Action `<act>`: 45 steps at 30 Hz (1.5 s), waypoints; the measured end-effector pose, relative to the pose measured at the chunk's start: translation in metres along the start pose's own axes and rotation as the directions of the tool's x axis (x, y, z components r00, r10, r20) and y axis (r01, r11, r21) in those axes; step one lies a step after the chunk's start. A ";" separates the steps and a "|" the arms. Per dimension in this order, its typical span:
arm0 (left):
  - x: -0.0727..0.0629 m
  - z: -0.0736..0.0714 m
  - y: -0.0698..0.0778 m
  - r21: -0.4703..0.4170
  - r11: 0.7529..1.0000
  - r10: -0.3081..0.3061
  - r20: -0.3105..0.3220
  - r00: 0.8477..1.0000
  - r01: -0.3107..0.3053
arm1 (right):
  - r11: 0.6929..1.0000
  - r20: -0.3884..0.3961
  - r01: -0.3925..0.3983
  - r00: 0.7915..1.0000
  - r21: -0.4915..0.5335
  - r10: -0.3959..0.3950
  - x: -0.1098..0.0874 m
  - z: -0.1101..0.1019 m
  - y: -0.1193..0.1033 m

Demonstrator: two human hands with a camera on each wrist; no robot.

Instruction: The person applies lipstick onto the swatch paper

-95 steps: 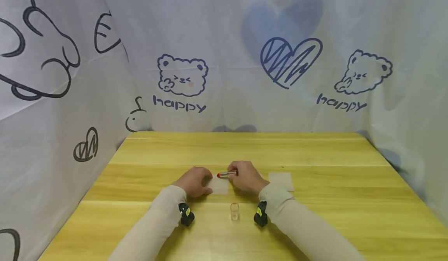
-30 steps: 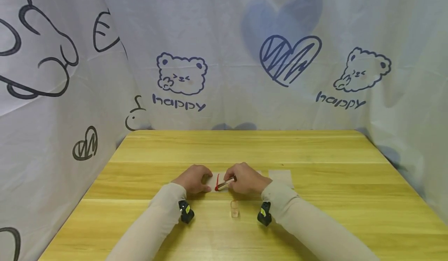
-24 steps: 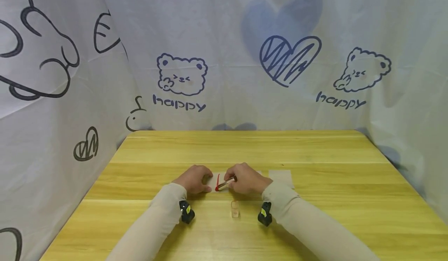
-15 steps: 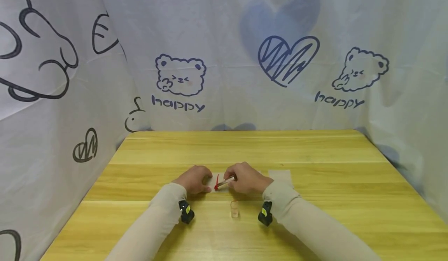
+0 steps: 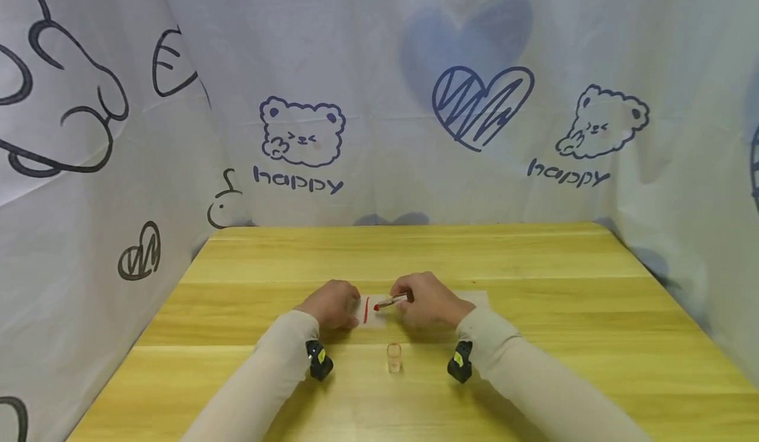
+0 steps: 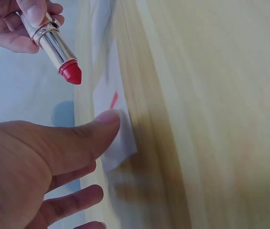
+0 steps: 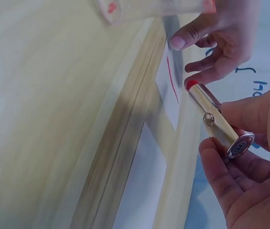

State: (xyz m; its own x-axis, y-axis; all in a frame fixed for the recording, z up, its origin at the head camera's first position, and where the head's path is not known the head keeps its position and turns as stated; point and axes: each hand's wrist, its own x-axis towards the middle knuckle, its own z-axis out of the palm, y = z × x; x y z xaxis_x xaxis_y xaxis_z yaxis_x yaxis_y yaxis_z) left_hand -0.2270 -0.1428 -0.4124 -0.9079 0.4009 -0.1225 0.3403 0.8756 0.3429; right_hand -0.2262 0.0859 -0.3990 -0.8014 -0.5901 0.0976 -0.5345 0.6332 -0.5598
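Observation:
My right hand (image 5: 433, 300) pinches a gold-cased lipstick (image 6: 56, 46), its red tip pointing left, above a small white paper sheet (image 5: 376, 321). One straight red stroke (image 7: 172, 78) marks that sheet near its left side. My left hand (image 5: 332, 305) is at the sheet's left edge, with the thumb (image 6: 94, 136) extended over the paper and the other fingers spread. In the right wrist view, the lipstick's base faces the camera, between thumb and fingers. A clear cap (image 5: 394, 358) stands on the table, closer to me than the sheet.
Another white sheet (image 7: 142, 176) lies to the right, partly behind my right hand and sleeve in the head view. The wooden table (image 5: 267, 251) reaches back to a white curtain (image 5: 379, 145) with bear and heart drawings.
My right hand drew the lipstick toward me down the sheet, leaving a red stroke. It has since moved the tip away from the stroke, to the right. The left hand stays in place.

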 end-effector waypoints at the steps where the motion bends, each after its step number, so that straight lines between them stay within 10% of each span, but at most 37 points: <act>1: 0.001 0.000 0.001 -0.001 1.000 0.002 -0.003 1.000 -0.002 | 1.000 -0.006 0.001 1.000 -0.005 -0.001 -0.001 -0.001 0.002; 21: 0.023 0.012 0.035 0.036 0.990 0.135 -0.015 0.991 -0.134 | 0.999 -0.099 -0.038 0.994 0.001 0.038 -0.024 -0.022 0.046; 45: 0.043 0.030 0.062 0.087 0.985 0.148 -0.001 0.989 -0.148 | 0.990 -0.163 -0.141 0.976 0.023 0.143 -0.028 -0.023 0.073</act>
State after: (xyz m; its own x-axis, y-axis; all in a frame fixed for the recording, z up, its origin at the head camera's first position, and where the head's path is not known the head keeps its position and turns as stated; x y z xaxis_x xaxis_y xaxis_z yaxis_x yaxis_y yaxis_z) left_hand -0.2375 -0.0636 -0.4247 -0.8475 0.5262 -0.0694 0.4907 0.8268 0.2749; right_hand -0.2492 0.1602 -0.4240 -0.9026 -0.4038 0.1492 -0.4095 0.6985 -0.5869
